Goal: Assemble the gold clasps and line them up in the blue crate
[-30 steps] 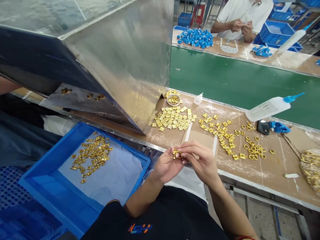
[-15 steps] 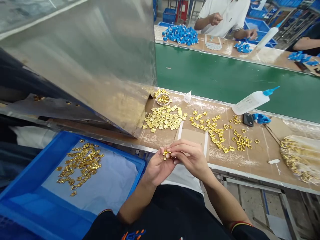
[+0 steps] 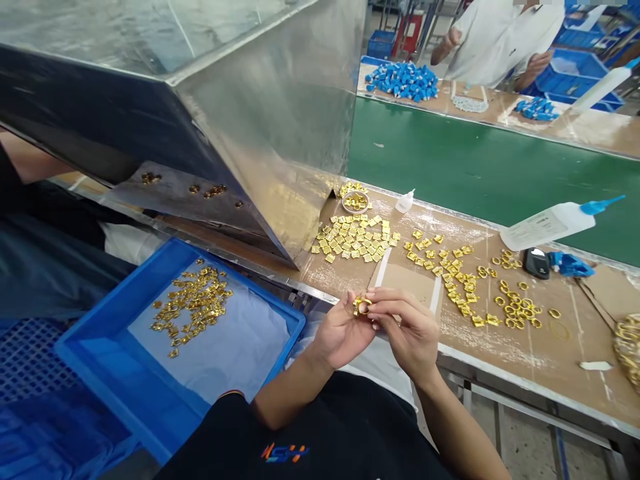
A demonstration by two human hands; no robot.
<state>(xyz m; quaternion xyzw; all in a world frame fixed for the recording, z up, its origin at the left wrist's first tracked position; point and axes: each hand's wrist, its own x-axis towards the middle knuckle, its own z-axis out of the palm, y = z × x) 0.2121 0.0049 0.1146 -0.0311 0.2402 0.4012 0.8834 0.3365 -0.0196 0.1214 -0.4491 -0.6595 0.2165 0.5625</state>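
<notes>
Step in hand, as I read it: two-handed fingertip work on one gold-coloured ring (image 3: pixel 362 306), held up off the tabletop (image 3: pixel 555 340) at its near edge. Left hand (image 3: pixel 345 337) is palm up, thumb and fingertips pinching one side of the ring; right hand (image 3: pixel 411 330) pinches the other side, fingers bunched. Exact contact between fingertips is partly hidden; can't tell if a second part is seated on it. My judgement: any move from here calls for a firm left pinch and small right-hand adjustments, with light force, since the ring is small and could slip or twist. Just beyond the hands: cardboard sheet (image 3: pixel 413 283). Left of left hand, lower: blue tray (image 3: pixel 296 333) with gold pieces (image 3: pixel 197 297) on a pale liner. Right of right hand: loose rings (image 3: pixel 520 310), with square-topped pieces (image 3: pixel 455 287) nearer the hand. Beyond left hand: flat square plates (image 3: pixel 353 237). Further out: small bottle (image 3: pixel 404 201), large squeeze bottle (image 3: pixel 543 228), then green belt (image 3: pixel 460 160). Farthest: co-worker (image 3: pixel 503 50) across the belt.
</notes>
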